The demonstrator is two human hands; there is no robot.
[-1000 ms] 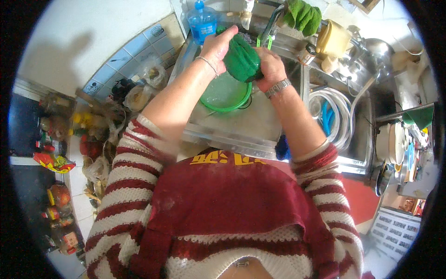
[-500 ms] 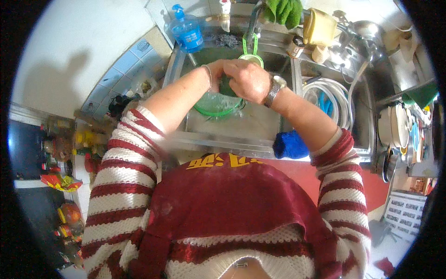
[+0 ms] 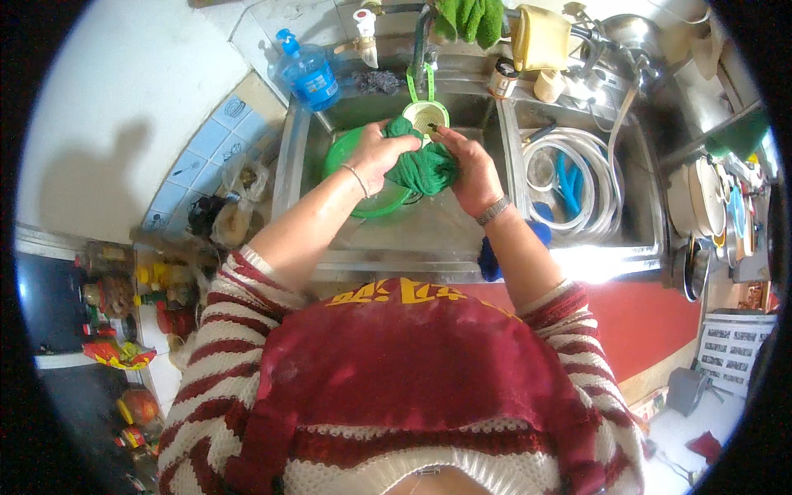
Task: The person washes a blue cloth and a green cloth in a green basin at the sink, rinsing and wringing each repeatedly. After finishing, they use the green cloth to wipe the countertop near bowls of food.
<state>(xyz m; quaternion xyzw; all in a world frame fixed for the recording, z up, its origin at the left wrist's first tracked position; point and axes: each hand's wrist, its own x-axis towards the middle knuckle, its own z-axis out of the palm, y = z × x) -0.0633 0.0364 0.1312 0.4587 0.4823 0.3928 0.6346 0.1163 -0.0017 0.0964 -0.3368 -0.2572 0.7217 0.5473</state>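
A bunched, twisted green cloth (image 3: 423,167) hangs between my two hands over the sink. My left hand (image 3: 375,157) is closed on its left part, thumb across the top. At the other end, my right hand (image 3: 476,169) holds the cloth against its palm and fingers, the fingertips pointing up toward the strainer. Below the left hand, a green basin (image 3: 338,157) stands in the sink, partly hidden by hand and cloth. Behind the hands hangs a pale green strainer (image 3: 426,115) under the faucet (image 3: 421,41).
A blue soap bottle (image 3: 311,78) stands at the sink's back left corner, near a dark scrubber (image 3: 377,82). Coiled clear hose (image 3: 606,190) fills the right basin. A blue cloth (image 3: 492,257) drapes over the front edge. Yellow (image 3: 540,40) and green cloths (image 3: 472,18) hang behind.
My hands were pressed together over the basin with water splashing beneath. Now they are apart, and the bunched cloth shows between them. The view has shifted slightly.
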